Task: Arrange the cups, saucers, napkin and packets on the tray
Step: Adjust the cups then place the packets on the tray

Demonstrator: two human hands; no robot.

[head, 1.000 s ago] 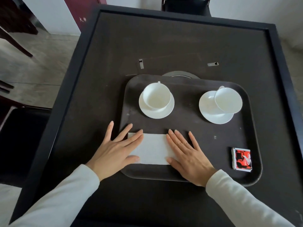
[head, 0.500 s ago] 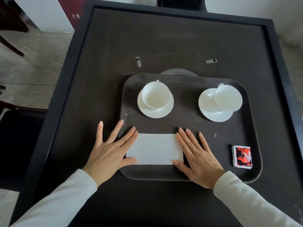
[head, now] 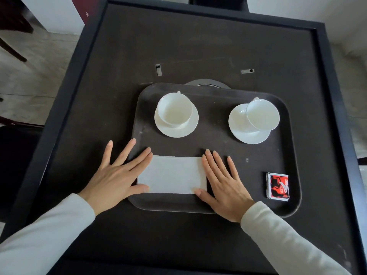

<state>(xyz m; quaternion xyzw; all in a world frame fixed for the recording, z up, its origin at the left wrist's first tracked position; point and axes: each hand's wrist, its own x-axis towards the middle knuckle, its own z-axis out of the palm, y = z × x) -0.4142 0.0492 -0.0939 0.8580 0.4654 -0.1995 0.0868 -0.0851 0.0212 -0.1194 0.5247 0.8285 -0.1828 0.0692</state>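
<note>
A dark tray [head: 216, 147] lies on the black table. On its far side stand two white cups on white saucers: the left cup [head: 174, 111] on its saucer [head: 190, 128], the right cup [head: 262, 115] on its saucer [head: 238, 124]. A folded white napkin [head: 172, 174] lies flat at the tray's near left. My left hand [head: 117, 173] lies flat with spread fingers at the napkin's left edge. My right hand [head: 222, 181] lies flat at its right edge. A small stack of red packets [head: 277, 186] sits at the tray's near right corner.
The black table [head: 198, 46] has a raised rim all around. Two small metal slots [head: 158, 69] [head: 247, 71] and a round plate [head: 208, 84] are set in its surface behind the tray. Dark chairs stand at the left [head: 14, 147] and far side.
Both hands have slid apart along the napkin, from covering its ends to resting at its left and right edges. More of the napkin now shows.
</note>
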